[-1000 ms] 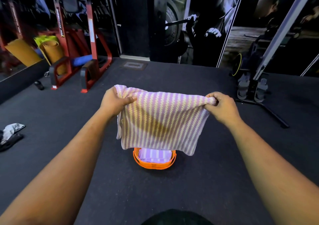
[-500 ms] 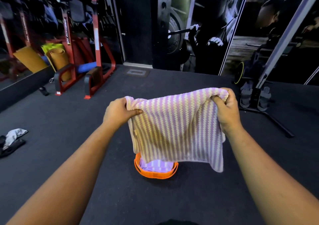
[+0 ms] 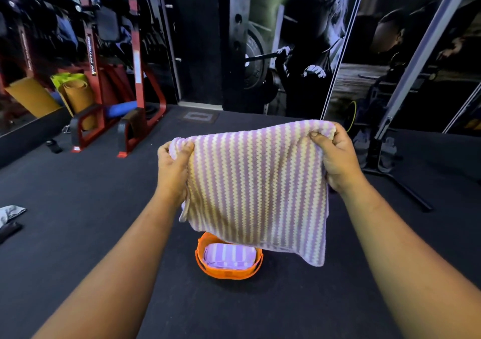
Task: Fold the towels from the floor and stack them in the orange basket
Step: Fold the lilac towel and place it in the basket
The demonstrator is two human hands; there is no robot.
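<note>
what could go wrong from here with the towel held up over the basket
The towel hangs unevenly: its lower right corner droops past the orange basket, so it may drag on the floor or fold crooked. The left hand and right hand grip only the top corners, so a slip would undo the fold. A folded towel already fills the basket, so a bulky fold may spill over.

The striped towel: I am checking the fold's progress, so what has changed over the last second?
The right hand has risen, so the striped towel now hangs tilted, its right top corner higher than the left. The two hands have drawn closer together and the cloth looks narrower. The left hand keeps gripping its corner. The orange basket still sits on the floor below, with a folded towel inside.
</note>
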